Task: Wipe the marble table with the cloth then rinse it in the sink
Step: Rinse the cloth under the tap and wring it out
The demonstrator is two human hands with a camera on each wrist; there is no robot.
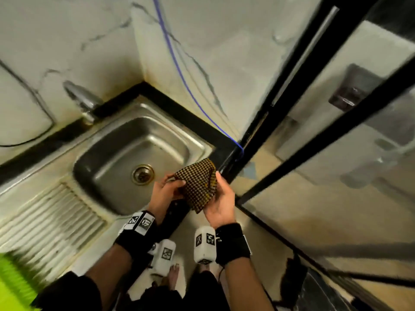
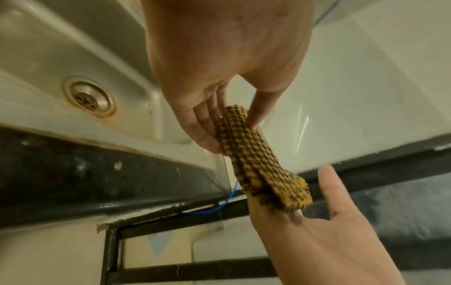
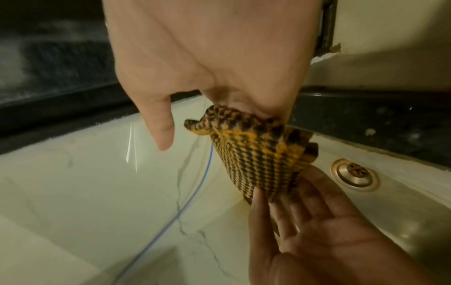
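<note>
Cloth (image 1: pixel 198 184), folded, is held above the sink's (image 1: pixel 107 153) near right corner, long axis running far to near, left hand (image 1: pixel 165 194) fingers (image 2: pixel 197 125) pinching its far-left end, right hand (image 1: pixel 221 205) spread flat under its near tip.

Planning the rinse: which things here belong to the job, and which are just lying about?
Job: cloth, sink, tap, drain.
Lying about: blue wire, green thing, draining board.
</note>
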